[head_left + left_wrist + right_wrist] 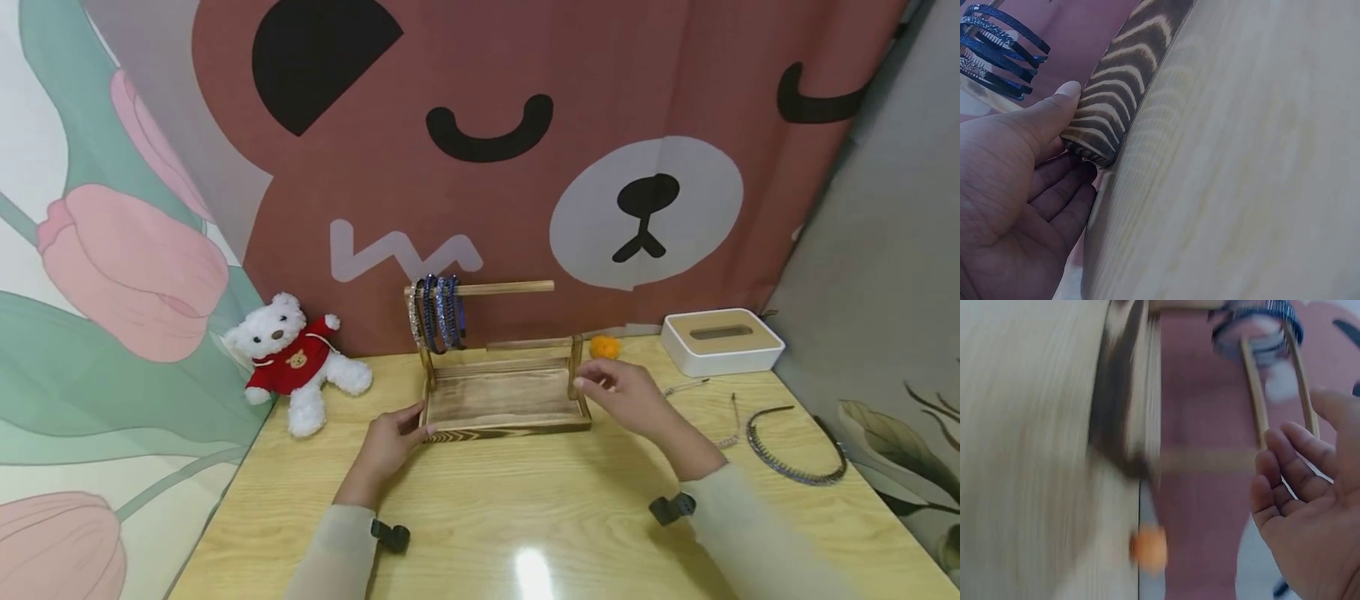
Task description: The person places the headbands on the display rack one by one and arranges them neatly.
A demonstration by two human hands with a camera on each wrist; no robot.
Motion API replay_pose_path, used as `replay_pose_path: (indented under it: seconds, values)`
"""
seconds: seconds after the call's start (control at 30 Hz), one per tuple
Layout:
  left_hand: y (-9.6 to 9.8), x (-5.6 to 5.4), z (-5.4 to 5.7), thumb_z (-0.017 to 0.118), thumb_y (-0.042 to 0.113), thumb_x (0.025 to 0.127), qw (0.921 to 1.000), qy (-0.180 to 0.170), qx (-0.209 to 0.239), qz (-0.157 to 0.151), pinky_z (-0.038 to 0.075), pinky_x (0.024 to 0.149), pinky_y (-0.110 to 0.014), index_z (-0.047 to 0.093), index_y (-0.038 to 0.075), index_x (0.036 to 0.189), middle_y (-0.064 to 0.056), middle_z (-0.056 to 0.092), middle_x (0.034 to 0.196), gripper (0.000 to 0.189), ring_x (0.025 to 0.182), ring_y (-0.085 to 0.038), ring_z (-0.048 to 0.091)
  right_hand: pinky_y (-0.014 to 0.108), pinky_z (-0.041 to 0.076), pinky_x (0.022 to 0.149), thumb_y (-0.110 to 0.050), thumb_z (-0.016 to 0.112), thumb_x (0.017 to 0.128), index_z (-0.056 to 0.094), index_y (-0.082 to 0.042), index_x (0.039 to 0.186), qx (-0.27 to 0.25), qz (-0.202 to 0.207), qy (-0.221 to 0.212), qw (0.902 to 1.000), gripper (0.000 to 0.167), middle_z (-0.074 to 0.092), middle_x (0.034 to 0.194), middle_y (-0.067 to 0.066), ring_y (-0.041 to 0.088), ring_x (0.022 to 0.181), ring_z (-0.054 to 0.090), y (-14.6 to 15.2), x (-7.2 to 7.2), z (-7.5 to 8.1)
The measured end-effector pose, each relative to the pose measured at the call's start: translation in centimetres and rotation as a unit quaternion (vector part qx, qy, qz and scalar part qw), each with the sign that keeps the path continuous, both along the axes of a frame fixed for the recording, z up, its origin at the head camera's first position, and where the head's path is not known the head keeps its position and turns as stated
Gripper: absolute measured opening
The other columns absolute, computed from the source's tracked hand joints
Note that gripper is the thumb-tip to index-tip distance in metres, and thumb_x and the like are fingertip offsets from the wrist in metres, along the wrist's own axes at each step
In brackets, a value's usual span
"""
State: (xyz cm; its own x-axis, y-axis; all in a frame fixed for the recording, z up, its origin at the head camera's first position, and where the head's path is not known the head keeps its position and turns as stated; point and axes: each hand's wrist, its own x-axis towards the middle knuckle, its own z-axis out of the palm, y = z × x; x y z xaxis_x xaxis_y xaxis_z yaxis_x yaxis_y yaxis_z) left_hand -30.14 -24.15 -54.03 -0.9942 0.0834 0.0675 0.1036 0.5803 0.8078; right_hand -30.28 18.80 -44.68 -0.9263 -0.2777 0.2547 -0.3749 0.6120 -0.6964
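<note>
A wooden rack (506,431) with a shallow tray base and two horizontal bars stands on the table. Several blue and silver headbands (442,312) hang at the left end of its upper bar (513,288). My left hand (386,446) grips the tray's front left corner; in the left wrist view its thumb (1067,94) lies on the dark striped edge (1116,94). Beside the rack's right post (575,367) is my right hand (626,398), its fingers (1300,459) loosely bent with nothing held. Whether it touches the post is unclear.
Loose headbands (798,477) lie on the table at the right. Behind them stands a white tissue box (723,360). A fuzzy orange object (604,347) sits behind my right hand. A white teddy bear (306,408) in a red hoodie leans against the wall on the left.
</note>
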Motion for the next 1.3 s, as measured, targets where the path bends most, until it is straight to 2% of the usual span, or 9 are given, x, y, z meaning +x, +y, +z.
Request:
replay_pose_path:
  seconds: [0.17, 0.3, 0.47, 0.63, 0.77, 0.97, 1.03, 1.2, 1.3]
  values:
    - [-0.3, 0.2, 0.0, 0.081, 0.03, 0.102, 0.9999, 0.002, -0.011, 0.004, 0.055, 0.115, -0.051, 0.063, 0.011, 0.155, -0.017, 0.069, 0.147, 0.059, 0.139, -0.035, 0.066, 0.057, 0.061, 0.092, -0.039, 0.074, 0.106, 0.075, -0.004, 0.134, 0.126, -0.034, 0.041, 0.9905, 0.045, 0.075, 0.129, 0.017, 0.038, 0.115, 0.071, 6.1, 1.2, -0.9]
    - [-0.2, 0.2, 0.0, 0.081, 0.029, 0.102, 1.0, -0.004, -0.002, 0.003, 0.055, 0.115, -0.052, 0.063, 0.01, 0.155, -0.018, 0.068, 0.148, 0.059, 0.139, -0.036, 0.066, 0.063, 0.06, 0.092, -0.036, 0.082, 0.101, 0.075, -0.001, 0.131, 0.185, -0.05, 0.038, 0.9806, 0.047, 0.075, 0.124, 0.021, 0.044, 0.113, 0.072, 9.8, 2.0, -1.9]
    - [0.1, 0.3, -0.1, 0.081, 0.026, 0.102, 0.9999, -0.008, 0.003, 0.007, 0.054, 0.117, -0.052, 0.063, 0.01, 0.155, -0.017, 0.068, 0.148, 0.058, 0.139, -0.035, 0.065, 0.063, 0.06, 0.09, -0.025, 0.088, 0.094, 0.077, 0.001, 0.124, 0.218, -0.048, 0.046, 0.9736, 0.041, 0.077, 0.115, 0.02, 0.044, 0.106, 0.073, 13.1, 2.7, -3.0]
    - [0.1, 0.2, 0.0, 0.081, 0.026, 0.102, 0.9999, -0.008, 0.002, 0.009, 0.053, 0.117, -0.052, 0.062, 0.01, 0.155, -0.017, 0.067, 0.149, 0.059, 0.14, -0.035, 0.064, 0.061, 0.061, 0.088, -0.029, 0.091, 0.091, 0.079, 0.0, 0.121, 0.229, -0.048, 0.046, 0.9712, 0.043, 0.079, 0.109, 0.017, 0.041, 0.102, 0.075, 15.1, 2.8, -3.6]
    - [0.1, 0.1, 0.0, 0.082, 0.028, 0.101, 1.0, 0.0, -0.003, 0.009, 0.054, 0.116, -0.052, 0.063, 0.01, 0.155, -0.017, 0.068, 0.148, 0.059, 0.139, -0.036, 0.065, 0.059, 0.062, 0.088, -0.028, 0.092, 0.089, 0.081, -0.001, 0.115, 0.234, -0.04, 0.032, 0.971, 0.04, 0.079, 0.107, 0.014, 0.039, 0.1, 0.075, 15.9, 2.7, -4.0]
    - [0.1, 0.1, 0.1, 0.082, 0.027, 0.101, 1.0, 0.001, -0.004, 0.006, 0.054, 0.116, -0.053, 0.063, 0.01, 0.154, -0.017, 0.068, 0.147, 0.059, 0.139, -0.036, 0.065, 0.064, 0.061, 0.092, -0.023, 0.093, 0.086, 0.081, 0.002, 0.112, 0.251, -0.028, -0.002, 0.9676, 0.038, 0.08, 0.108, 0.017, 0.047, 0.105, 0.074, 16.5, 2.6, -4.5]
    - [0.1, 0.1, 0.1, 0.081, 0.027, 0.102, 1.0, -0.002, -0.003, 0.004, 0.055, 0.115, -0.053, 0.062, 0.009, 0.155, -0.018, 0.068, 0.148, 0.059, 0.139, -0.036, 0.065, 0.062, 0.062, 0.091, -0.022, 0.094, 0.084, 0.081, 0.001, 0.109, 0.26, -0.026, -0.001, 0.9652, 0.036, 0.08, 0.105, 0.014, 0.044, 0.102, 0.075, 16.7, 2.6, -4.8]
    - [0.1, 0.1, 0.2, 0.08, 0.027, 0.102, 0.9999, -0.01, 0.004, 0.003, 0.055, 0.115, -0.053, 0.06, 0.01, 0.157, -0.017, 0.066, 0.151, 0.061, 0.141, -0.036, 0.064, 0.045, 0.062, 0.077, -0.016, 0.093, 0.086, 0.081, -0.012, 0.093, 0.284, -0.013, 0.018, 0.9586, 0.014, 0.075, 0.09, -0.003, 0.02, 0.085, 0.071, 17.0, 2.5, -5.3]
    - [0.1, 0.2, 0.2, 0.08, 0.028, 0.103, 0.9999, -0.011, 0.005, 0.003, 0.054, 0.116, -0.053, 0.06, 0.011, 0.157, -0.017, 0.066, 0.151, 0.06, 0.141, -0.036, 0.064, 0.038, 0.059, 0.073, -0.012, 0.09, 0.088, 0.08, -0.019, 0.088, 0.289, -0.003, 0.021, 0.957, 0.011, 0.073, 0.087, -0.009, 0.012, 0.082, 0.067, 17.0, 2.5, -5.5]
